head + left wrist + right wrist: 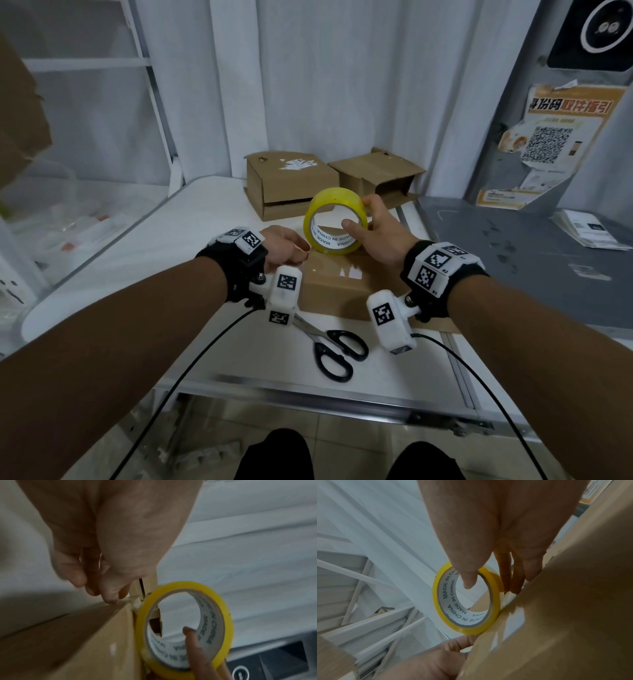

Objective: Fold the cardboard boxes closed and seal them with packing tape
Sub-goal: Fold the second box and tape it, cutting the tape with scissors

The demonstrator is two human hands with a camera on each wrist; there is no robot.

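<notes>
The right hand (380, 233) grips a yellow roll of tape (334, 226), thumb hooked inside the white core and the fingers (516, 580) wrapped over the outer rim. The roll stands on edge on the far top edge of a closed cardboard box (342, 284), touching it. The core is printed with "MADE IN CHINA". A shiny strip of clear tape (513, 616) already lies along the box top, running toward the roll.

The left hand (286, 245) sits at the far left corner of the same box, just beside the roll. In the left wrist view its fingertips (111, 597) are curled together and pinch a small clear end of tape down at the box corner.

The box rests near the front of a white table (144, 253). Black-handled scissors (334, 346) lie on the table just in front of the box, closed, blades pointing toward the left wrist. Behind the box, at the back of the table, two more cardboard boxes stand side by side: the left one (291, 185) with torn white label scraps on its top, the right one (376, 174) with its front flaps hanging ajar. To the right is a grey surface (513, 260), and above it a notice with a QR code (548, 144) hangs on a grey panel. White curtains (325, 85) fill the background.
</notes>
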